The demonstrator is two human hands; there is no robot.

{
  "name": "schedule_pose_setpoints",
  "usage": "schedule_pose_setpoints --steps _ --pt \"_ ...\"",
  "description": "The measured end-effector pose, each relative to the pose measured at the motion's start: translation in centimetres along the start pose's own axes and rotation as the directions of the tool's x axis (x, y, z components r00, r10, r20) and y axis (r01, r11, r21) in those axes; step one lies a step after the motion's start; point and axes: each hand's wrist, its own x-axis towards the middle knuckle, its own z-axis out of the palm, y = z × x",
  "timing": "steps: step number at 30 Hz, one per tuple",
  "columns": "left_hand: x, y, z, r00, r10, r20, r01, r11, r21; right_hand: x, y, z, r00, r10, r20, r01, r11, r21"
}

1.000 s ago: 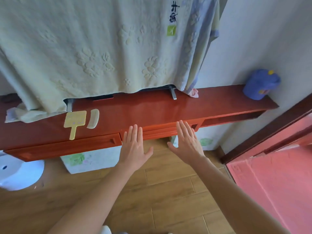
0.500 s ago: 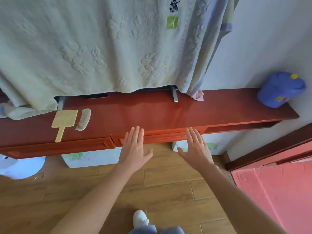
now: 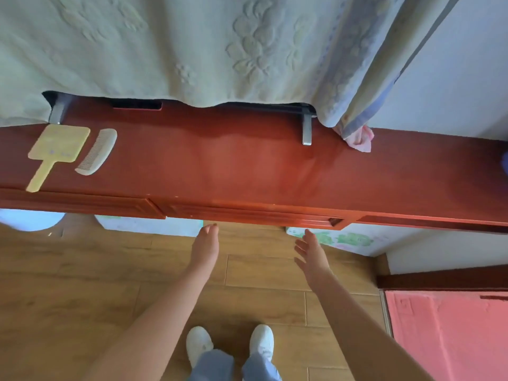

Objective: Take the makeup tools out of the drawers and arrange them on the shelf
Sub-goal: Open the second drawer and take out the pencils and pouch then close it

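Both hands are empty. The left hand, fingers straight and close together, reaches up at the lower edge of the middle drawer; I cannot tell whether it touches. The right hand, fingers spread wide, hangs just short of the drawer's right end. The drawer looks shut and stiff, best pulled from under its front lip. Farther off, at the left end of the shelf, a flat mirror and a comb lie side by side, both likely light and rigid, the mirror probably fragile; take it by the handle
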Motion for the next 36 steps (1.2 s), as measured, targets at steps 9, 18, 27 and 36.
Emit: schedule_pose_setpoints --steps 9,18,27,36 --pt "5.3 0.7 2.1 0.950 -0.275 0.149 0.291 0.601 -0.745 5.0 -0.8 3.3 0.972 0.137 0.190 -0.233 0.619 0.750" --pt "6.5 0.4 1.0 0.948 -0.184 0.261 0.316 0.419 -0.851 6.0 -0.6 4.0 0.982 0.132 0.138 -0.189 0.564 0.804" --pt "4.1 -1.4 -0.5 0.916 -0.301 0.267 0.387 0.478 -0.788 4.0 1.8 3.1 0.977 0.180 0.113 -0.204 0.649 0.733" --pt "-2.2 -8.6 -3.9 0.880 -0.383 0.282 0.460 0.540 -0.705 -2.2 9.0 -1.0 0.950 0.298 0.093 -0.273 0.645 0.713"
